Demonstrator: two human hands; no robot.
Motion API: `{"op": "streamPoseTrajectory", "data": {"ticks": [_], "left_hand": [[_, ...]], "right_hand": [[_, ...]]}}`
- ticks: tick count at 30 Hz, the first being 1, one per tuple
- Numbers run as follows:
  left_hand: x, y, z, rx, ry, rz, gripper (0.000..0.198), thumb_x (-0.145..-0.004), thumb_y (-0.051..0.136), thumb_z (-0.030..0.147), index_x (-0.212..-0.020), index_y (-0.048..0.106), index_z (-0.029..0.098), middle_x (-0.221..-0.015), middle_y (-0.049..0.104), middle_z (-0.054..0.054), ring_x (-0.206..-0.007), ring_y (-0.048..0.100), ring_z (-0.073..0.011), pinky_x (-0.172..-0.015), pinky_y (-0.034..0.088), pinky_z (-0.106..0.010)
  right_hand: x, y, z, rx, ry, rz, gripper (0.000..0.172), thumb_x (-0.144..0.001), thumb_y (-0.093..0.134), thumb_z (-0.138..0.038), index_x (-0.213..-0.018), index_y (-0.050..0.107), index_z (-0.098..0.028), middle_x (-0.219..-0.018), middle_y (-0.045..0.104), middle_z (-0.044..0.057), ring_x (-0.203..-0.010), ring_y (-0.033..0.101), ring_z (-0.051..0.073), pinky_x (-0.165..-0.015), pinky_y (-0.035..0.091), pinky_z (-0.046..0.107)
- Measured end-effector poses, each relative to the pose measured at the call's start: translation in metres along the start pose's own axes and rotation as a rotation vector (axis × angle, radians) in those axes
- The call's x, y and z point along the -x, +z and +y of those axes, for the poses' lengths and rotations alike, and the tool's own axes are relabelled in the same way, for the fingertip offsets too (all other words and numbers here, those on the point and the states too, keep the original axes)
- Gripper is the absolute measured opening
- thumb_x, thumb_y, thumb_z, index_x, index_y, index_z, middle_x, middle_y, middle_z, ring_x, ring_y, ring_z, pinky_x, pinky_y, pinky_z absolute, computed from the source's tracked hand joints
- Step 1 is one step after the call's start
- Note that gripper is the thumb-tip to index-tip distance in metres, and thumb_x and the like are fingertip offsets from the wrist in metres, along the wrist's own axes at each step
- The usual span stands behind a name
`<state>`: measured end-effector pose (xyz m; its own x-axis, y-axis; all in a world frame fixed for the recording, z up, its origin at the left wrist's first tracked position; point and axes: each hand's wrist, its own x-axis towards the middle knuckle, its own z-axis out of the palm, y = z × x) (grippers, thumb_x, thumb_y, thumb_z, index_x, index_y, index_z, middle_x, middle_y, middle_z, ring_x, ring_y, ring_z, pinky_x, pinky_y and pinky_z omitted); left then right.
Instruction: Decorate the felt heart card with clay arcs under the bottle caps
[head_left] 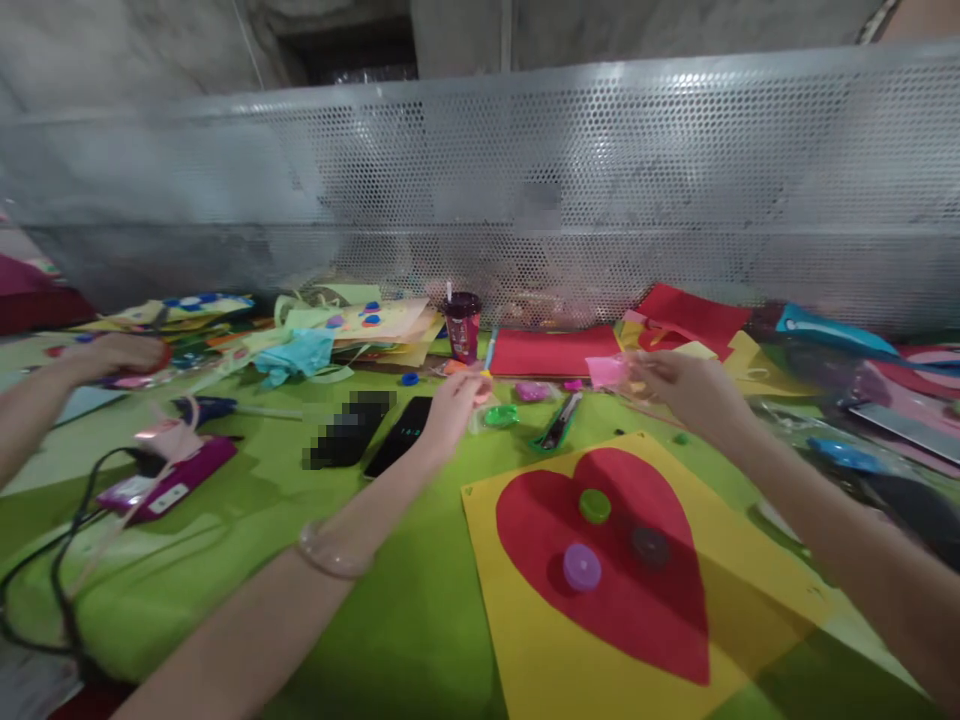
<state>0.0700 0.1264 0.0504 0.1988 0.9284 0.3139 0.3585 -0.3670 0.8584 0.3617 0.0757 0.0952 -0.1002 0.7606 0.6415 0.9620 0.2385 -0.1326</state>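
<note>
My left hand [456, 408], with a clear bracelet on the wrist, reaches to the middle of the green table. Its fingers are pinched together, and what they hold, if anything, is too small to name. Just right of it lies a green lump in clear wrapping [501, 414]. My right hand [682, 388] is closed with its fingertips at the edge of a small pink translucent packet [606, 372]. Nearer to me is a yellow sheet [750, 545] bearing a red heart [637, 620]. Green [595, 506], purple [583, 568] and dark [650, 546] bottle caps rest on the heart.
A box cutter [559, 422] lies between my hands. Two phones [351, 428] are left of my left forearm, beyond a purple power strip [176, 482] with cables. A lidded cup [463, 328] stands by red sheets [555, 353]. Another person's hand [124, 355] is at far left.
</note>
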Motion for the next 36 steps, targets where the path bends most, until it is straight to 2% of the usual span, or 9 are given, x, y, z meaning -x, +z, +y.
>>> {"op": "streamPoseTrajectory", "data": {"ticks": [2,5,6,11,16,21,26,33,36], "left_hand": [[0.012,0.011,0.013,0.111,-0.003,-0.162,0.028,-0.092,0.050,0.037,-0.100,0.059,0.012,-0.098,0.063,-0.006,-0.088,0.062,-0.0170,-0.079,0.051,-0.037],[0.034,0.028,0.032,0.246,0.024,-0.378,0.028,-0.091,0.048,0.034,-0.087,0.066,0.014,-0.093,0.068,-0.006,-0.088,0.063,-0.0166,-0.078,0.050,-0.031],[0.040,0.033,0.037,0.282,0.031,-0.419,0.026,-0.090,0.049,0.033,-0.090,0.067,0.015,-0.097,0.069,-0.006,-0.091,0.063,-0.0170,-0.080,0.049,-0.030],[0.051,0.044,0.044,0.411,0.069,-0.466,0.031,-0.086,0.053,0.035,-0.104,0.063,0.011,-0.108,0.066,-0.010,-0.104,0.059,-0.0203,-0.091,0.045,-0.031],[0.047,0.040,0.036,0.422,0.129,-0.543,0.030,-0.087,0.053,0.030,-0.112,0.059,0.014,-0.118,0.062,-0.008,-0.114,0.055,-0.0193,-0.100,0.040,-0.032],[0.047,0.044,0.029,0.351,0.126,-0.552,0.026,-0.090,0.047,0.026,-0.110,0.059,0.013,-0.113,0.064,-0.008,-0.107,0.058,-0.0180,-0.097,0.042,-0.033],[0.047,0.045,0.027,0.283,0.098,-0.512,0.020,-0.089,0.048,0.024,-0.095,0.063,0.011,-0.101,0.068,-0.009,-0.097,0.062,-0.0184,-0.092,0.045,-0.034],[0.051,0.040,0.033,0.229,0.139,-0.439,0.017,-0.088,0.050,0.025,-0.089,0.062,0.014,-0.094,0.069,-0.005,-0.086,0.065,-0.0155,-0.083,0.047,-0.028],[0.052,0.040,0.034,0.178,0.168,-0.404,0.017,-0.085,0.054,0.027,-0.077,0.061,0.014,-0.085,0.067,-0.004,-0.080,0.063,-0.0154,-0.077,0.046,-0.027]], "right_hand": [[0.021,-0.001,-0.021,-0.040,-0.023,0.066,0.029,-0.095,0.045,-0.038,-0.092,0.064,-0.016,-0.065,0.066,0.003,-0.052,0.062,0.016,-0.050,0.049,0.026],[0.050,0.004,-0.049,-0.059,-0.125,0.142,0.027,-0.095,0.043,-0.036,-0.096,0.064,-0.019,-0.074,0.069,0.006,-0.060,0.064,0.019,-0.058,0.051,0.030],[0.057,0.006,-0.056,-0.070,-0.179,0.142,0.026,-0.096,0.042,-0.034,-0.098,0.064,-0.020,-0.080,0.069,0.006,-0.066,0.065,0.020,-0.062,0.052,0.031],[0.064,0.008,-0.069,-0.117,-0.503,0.053,0.027,-0.096,0.039,-0.020,-0.115,0.059,-0.017,-0.117,0.062,0.006,-0.101,0.060,0.020,-0.088,0.051,0.037],[0.062,0.015,-0.063,-0.108,-0.597,0.038,0.027,-0.096,0.041,-0.018,-0.114,0.060,-0.012,-0.122,0.058,0.013,-0.107,0.056,0.024,-0.088,0.051,0.043],[0.063,0.024,-0.058,-0.150,-0.561,0.045,0.025,-0.095,0.043,-0.020,-0.110,0.062,-0.014,-0.113,0.061,0.012,-0.103,0.057,0.022,-0.090,0.050,0.043],[0.065,0.024,-0.063,-0.244,-0.470,0.035,0.023,-0.095,0.045,-0.023,-0.106,0.063,-0.015,-0.107,0.062,0.012,-0.097,0.059,0.022,-0.085,0.053,0.041],[0.067,0.022,-0.076,-0.434,-0.322,-0.054,0.012,-0.088,0.054,-0.017,-0.096,0.063,-0.016,-0.100,0.065,0.008,-0.091,0.061,0.020,-0.084,0.051,0.034],[0.066,0.017,-0.082,-0.515,-0.261,-0.138,0.008,-0.086,0.058,-0.018,-0.091,0.063,-0.018,-0.095,0.065,0.005,-0.085,0.062,0.017,-0.078,0.052,0.028]]}}
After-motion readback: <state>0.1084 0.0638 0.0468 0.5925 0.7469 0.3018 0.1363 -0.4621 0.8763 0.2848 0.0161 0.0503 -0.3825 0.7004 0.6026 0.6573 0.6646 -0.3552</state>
